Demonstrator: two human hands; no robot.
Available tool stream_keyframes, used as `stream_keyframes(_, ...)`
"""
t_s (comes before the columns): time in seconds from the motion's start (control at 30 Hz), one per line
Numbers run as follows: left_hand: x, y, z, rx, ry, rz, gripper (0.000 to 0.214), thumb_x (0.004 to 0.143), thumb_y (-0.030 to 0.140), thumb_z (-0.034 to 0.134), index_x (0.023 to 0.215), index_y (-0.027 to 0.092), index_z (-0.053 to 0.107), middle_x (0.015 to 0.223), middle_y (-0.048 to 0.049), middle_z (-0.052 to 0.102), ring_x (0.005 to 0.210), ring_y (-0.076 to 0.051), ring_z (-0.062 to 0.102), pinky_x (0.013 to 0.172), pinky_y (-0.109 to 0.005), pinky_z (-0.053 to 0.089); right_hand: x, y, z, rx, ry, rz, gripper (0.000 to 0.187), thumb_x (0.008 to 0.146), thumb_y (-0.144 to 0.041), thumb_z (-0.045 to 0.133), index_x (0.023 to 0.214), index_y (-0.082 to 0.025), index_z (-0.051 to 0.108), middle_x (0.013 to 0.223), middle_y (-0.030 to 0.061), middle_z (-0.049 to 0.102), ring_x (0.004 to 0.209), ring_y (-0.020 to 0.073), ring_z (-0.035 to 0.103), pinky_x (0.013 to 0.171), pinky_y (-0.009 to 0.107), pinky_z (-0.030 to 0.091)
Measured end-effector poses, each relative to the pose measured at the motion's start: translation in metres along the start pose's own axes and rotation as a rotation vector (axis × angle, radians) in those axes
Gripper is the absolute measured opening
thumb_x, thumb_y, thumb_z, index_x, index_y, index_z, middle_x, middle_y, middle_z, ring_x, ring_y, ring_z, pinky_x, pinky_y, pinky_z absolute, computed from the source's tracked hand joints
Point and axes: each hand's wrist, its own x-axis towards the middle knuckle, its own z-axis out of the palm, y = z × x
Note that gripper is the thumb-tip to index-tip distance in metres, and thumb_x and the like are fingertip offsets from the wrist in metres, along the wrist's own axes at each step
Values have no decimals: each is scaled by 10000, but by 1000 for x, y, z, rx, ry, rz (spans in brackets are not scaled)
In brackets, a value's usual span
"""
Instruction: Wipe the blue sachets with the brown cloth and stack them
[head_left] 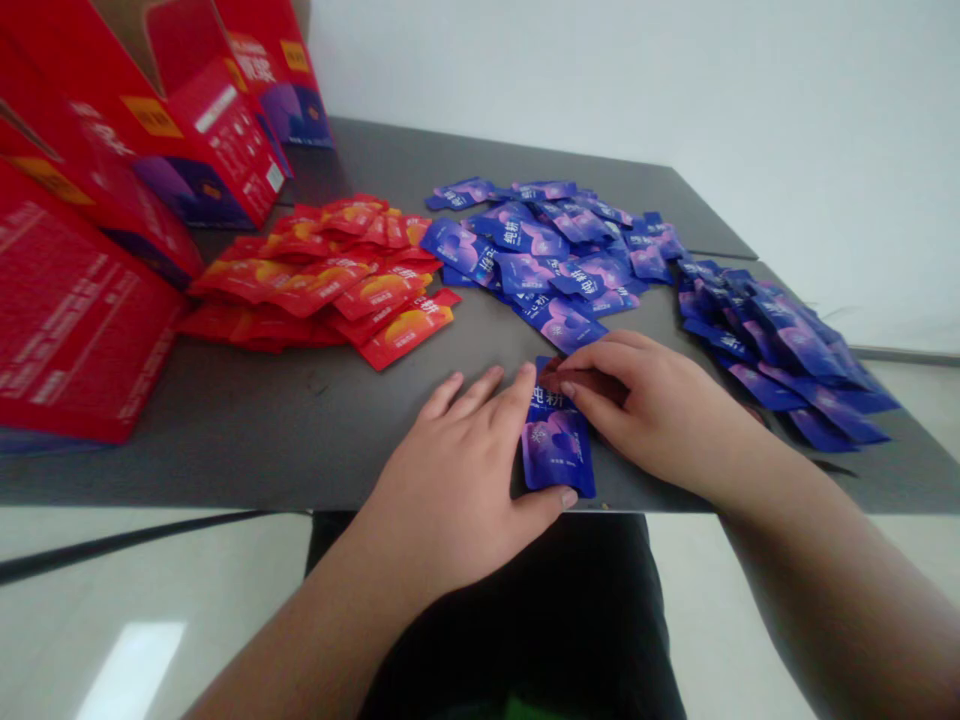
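Note:
A blue-purple sachet point(559, 455) with white lettering lies flat on the grey table in front of me, near its front edge. My left hand point(457, 475) is spread out beside it, fingers flat on the table, with the index finger and thumb at the sachet's left and lower edges. Pinched in the fingers of my right hand point(660, 405) is a small reddish-brown piece point(551, 377) that looks like cloth, pressed on the sachet's upper part. My fingers partly hide this piece, so its exact kind is unclear.
A loose pile of blue sachets point(532, 240) lies beyond my hands, and a stacked group of blue sachets point(780, 345) is at the right. Red-orange sachets point(322, 270) are heaped left of centre. Several red cartons point(90, 290) stand along the left side. A white wall point(600, 80) borders the back.

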Motion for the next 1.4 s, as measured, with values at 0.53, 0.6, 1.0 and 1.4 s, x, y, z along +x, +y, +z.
stream_keyframes(0.53,-1,-1,0,-16,10,19,1030,1000,815,552,1708,100,331,1751,-140,424,1635,-358,372,1362,-570,209,-7,6,8,90,-137,-38,138,1039,-251,637,1107,-271,756,1072,42,716,978,218,696,876,364,533)
stream_keyframes(0.6,-1,0,-2,-27,13,19,921,1089,770,374,1708,89,334,1751,-136,421,1638,-344,369,1359,-572,208,-2,8,11,36,-115,-16,143,1040,-269,635,1111,-271,758,1063,45,721,958,228,697,857,374,532)
stream_keyframes(1.0,1,3,1,-8,35,-31,873,1013,497,660,1713,103,318,1724,-129,471,1617,-283,415,1370,-508,205,-25,-15,-6,327,-154,-178,222,1030,-235,696,1238,-296,743,1163,38,755,1024,205,732,866,325,587)
stream_keyframes(1.4,-2,4,-4,9,-2,-8,713,1074,490,603,1694,207,396,1737,-86,462,1637,-323,375,1360,-576,225,2,3,19,-26,87,55,129,1033,-248,651,1035,-213,775,1009,83,708,965,273,686,846,422,534)
